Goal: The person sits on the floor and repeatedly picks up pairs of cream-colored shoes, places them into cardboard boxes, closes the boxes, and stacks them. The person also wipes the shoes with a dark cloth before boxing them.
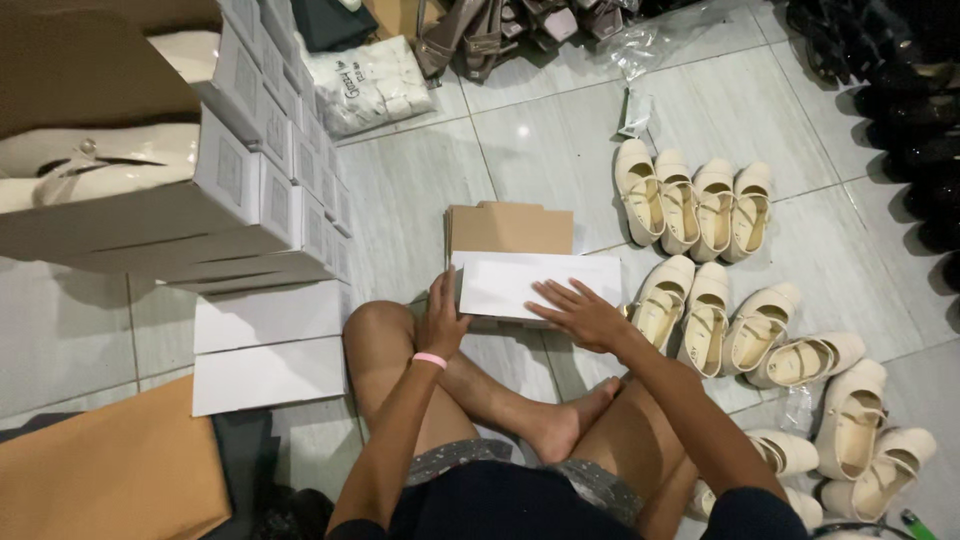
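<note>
A flat white box panel point(535, 283) is gripped at nine o'clock by the curled left hand point(441, 322) and pressed at five o'clock under the open-fingered right hand point(580, 313).

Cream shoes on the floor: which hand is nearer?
Right. The right hand lies flat on the white box, beside the cream shoes; the left hand grips the box's far edge.
</note>
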